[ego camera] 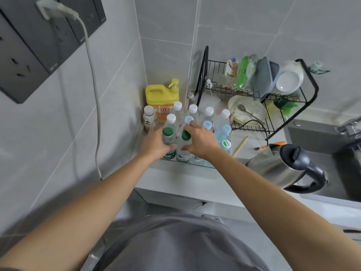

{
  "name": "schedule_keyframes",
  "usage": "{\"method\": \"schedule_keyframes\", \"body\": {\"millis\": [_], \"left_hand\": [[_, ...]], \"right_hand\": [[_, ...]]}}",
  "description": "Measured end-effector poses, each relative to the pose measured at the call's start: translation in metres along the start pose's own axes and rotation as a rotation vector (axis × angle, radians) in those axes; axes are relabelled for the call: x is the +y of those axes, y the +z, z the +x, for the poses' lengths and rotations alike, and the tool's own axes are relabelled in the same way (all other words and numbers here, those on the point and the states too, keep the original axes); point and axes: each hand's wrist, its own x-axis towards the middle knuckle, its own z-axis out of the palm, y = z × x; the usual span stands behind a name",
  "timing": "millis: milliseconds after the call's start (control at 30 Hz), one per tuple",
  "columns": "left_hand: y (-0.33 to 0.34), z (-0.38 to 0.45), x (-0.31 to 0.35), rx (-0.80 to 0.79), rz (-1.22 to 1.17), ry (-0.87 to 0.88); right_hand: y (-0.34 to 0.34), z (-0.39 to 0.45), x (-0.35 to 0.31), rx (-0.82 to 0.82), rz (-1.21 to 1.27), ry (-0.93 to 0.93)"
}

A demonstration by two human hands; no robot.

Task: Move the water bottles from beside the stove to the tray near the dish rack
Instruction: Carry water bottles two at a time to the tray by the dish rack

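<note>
Two green-capped water bottles stand upright at the front of a clear tray on the counter. My left hand grips the left green-capped bottle around its body. My right hand grips the right green-capped bottle, thumb in front and fingers over its far side. Behind them stand several white-capped and blue-capped water bottles packed together in the tray. The tray's base is mostly hidden by the bottles.
A yellow detergent jug and a small white drink bottle stand in the corner. A black dish rack with dishes is to the right, chopsticks lie beside the tray, a steel kettle sits near the sink.
</note>
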Motion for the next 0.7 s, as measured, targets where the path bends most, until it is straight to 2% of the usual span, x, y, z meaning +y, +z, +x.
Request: {"method": "schedule_keyframes", "body": {"millis": [133, 300, 700], "left_hand": [[-0.01, 0.006, 0.004, 0.035, 0.049, 0.095], [-0.016, 0.012, 0.003, -0.013, 0.122, 0.252], [-0.018, 0.012, 0.002, -0.014, 0.121, 0.328]], "right_hand": [[-0.007, 0.003, 0.001, -0.001, -0.027, -0.035], [-0.013, 0.004, 0.0, -0.029, -0.019, -0.07], [-0.012, 0.002, 0.004, -0.015, -0.001, -0.102]]}}
